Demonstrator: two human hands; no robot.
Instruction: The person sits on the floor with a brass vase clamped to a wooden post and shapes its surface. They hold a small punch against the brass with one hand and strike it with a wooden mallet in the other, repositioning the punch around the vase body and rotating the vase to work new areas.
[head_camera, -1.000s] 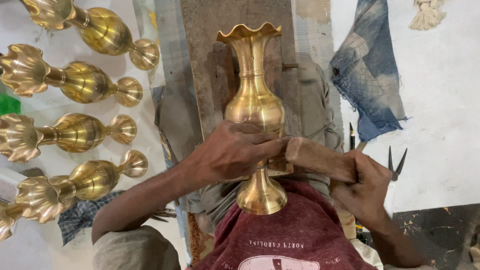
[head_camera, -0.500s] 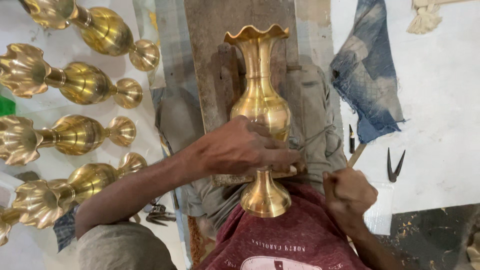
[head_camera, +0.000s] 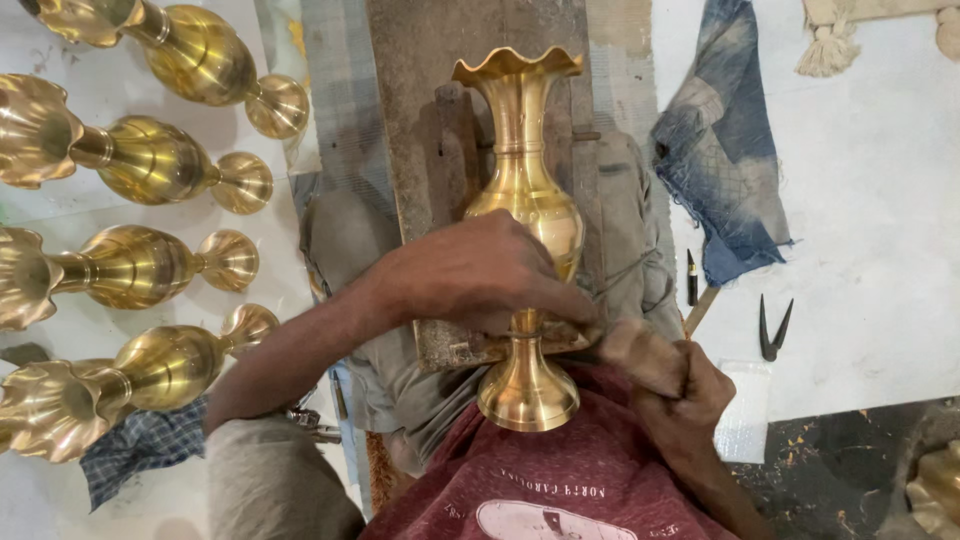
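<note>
On a worn wooden board (head_camera: 420, 120), brass vase (head_camera: 524, 200) lying lengthwise, fluted mouth pointing away, flared foot toward the wearer's red shirt (head_camera: 560, 480). Left hand (head_camera: 480, 275) draped over the vase's lower belly, fingers curled and pressed down around it. Right hand (head_camera: 680, 385), just right of the vase's foot, closed in a fist around a wooden tool handle (head_camera: 640, 352) whose tip meets the narrow stem above the foot. Left of the vase, four matching brass vases (head_camera: 130, 265) laid in a row on a pale surface. Right of the vase, faded blue cloth (head_camera: 725, 150); below it, small black pointed tool (head_camera: 772, 330) and dark pencil-like tool (head_camera: 691, 277). Below the row, checked blue rag (head_camera: 140, 450).
</note>
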